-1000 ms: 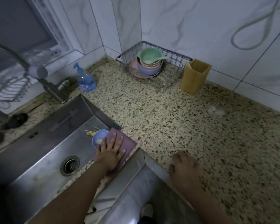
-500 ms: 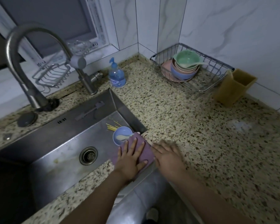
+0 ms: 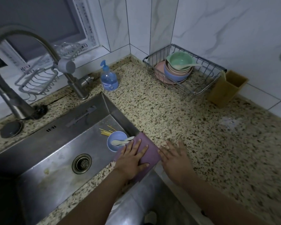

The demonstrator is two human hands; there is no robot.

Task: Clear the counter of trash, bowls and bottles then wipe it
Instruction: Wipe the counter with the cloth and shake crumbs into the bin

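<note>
Counter (image 3: 177, 114) corner: left hand (image 3: 131, 158) flat on purple cloth (image 3: 148, 151).

Bowl (image 3: 117, 141) in sink (image 3: 58, 148) left of counter (image 3: 193, 127); wire basket (image 3: 184, 77) of bowls (image 3: 178, 69) at back corner.

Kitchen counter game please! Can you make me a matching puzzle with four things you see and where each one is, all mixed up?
Things:
1. purple cloth
2. green bowl
3. blue bowl with spoons
4. soap bottle

Places:
A. down in the sink
B. on top of the stack in the wire basket
C. under the left hand, at the counter's edge
D. on the counter beside the tap

Right pairs: 1-C, 2-B, 3-A, 4-D
</note>
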